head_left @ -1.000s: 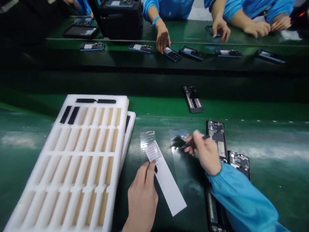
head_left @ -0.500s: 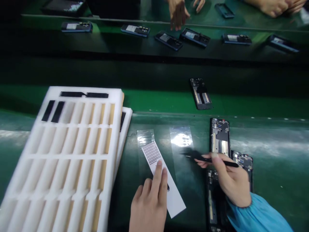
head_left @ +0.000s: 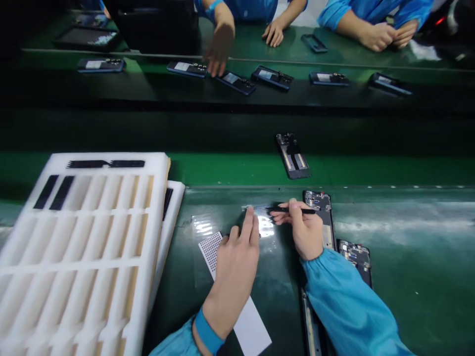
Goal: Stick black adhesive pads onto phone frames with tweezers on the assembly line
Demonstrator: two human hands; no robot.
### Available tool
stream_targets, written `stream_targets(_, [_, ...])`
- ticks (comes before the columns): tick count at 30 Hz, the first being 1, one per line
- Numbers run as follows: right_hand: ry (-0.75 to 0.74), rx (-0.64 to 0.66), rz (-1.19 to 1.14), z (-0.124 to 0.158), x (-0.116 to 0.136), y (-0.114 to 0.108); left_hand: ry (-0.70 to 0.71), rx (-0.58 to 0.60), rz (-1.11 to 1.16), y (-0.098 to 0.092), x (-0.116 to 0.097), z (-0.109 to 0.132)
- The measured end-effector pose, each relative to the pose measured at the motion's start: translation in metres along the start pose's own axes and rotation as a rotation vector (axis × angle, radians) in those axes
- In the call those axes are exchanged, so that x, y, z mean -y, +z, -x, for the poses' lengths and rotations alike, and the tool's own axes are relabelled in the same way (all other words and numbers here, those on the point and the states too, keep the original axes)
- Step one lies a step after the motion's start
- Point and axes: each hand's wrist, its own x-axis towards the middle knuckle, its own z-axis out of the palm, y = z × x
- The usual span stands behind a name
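My left hand [head_left: 234, 277] lies on the green belt with its fingertips pressing on a clear plastic film [head_left: 264, 222]. Under that palm runs a white strip [head_left: 249, 326], its perforated grid section [head_left: 210, 252] showing to the left. My right hand [head_left: 306, 232] pinches black tweezers [head_left: 293, 210], whose tips reach the film's top edge beside my left fingertips. Just right of my right hand lies an open phone frame [head_left: 322, 212], with a second phone frame [head_left: 356, 259] beyond it. A third phone frame [head_left: 309, 321] is mostly hidden under my right sleeve.
A white foam tray [head_left: 85, 247] with slots, some holding black strips, fills the left, over a second tray [head_left: 172, 210]. Another phone frame [head_left: 293, 155] lies on the far belt. Beyond it, co-workers' hands [head_left: 220, 49] reach among several finished phones [head_left: 235, 83].
My left hand has slid up from the white strip onto the clear film. My right hand has swung left, bringing the tweezers to the film's edge. The view has shifted slightly.
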Motion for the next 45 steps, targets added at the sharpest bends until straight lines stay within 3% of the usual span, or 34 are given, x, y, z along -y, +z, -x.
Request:
stream_targets(10, [-0.015, 0.053, 0.084, 0.005, 0.001, -0.001, 0.008, -0.028, -0.014, 0.015, 0.001, -0.007])
stream_targets(38, [-0.063, 0.09, 0.188, 0.004, -0.004, -0.004, -0.006, -0.08, -0.014, 0.024, -0.002, -0.008])
stream_targets(41, [-0.062, 0.094, 0.197, 0.001, -0.007, -0.005, -0.052, -0.141, 0.194, 0.024, 0.0, -0.006])
stream_targets(43, [-0.06, 0.076, 0.163, 0.002, -0.005, -0.007, -0.194, -0.22, 0.562, 0.016, 0.002, -0.002])
stream_targets(45, [-0.069, 0.067, 0.073, 0.011, 0.003, -0.011, -0.4, -0.222, 1.078, 0.003, 0.003, 0.004])
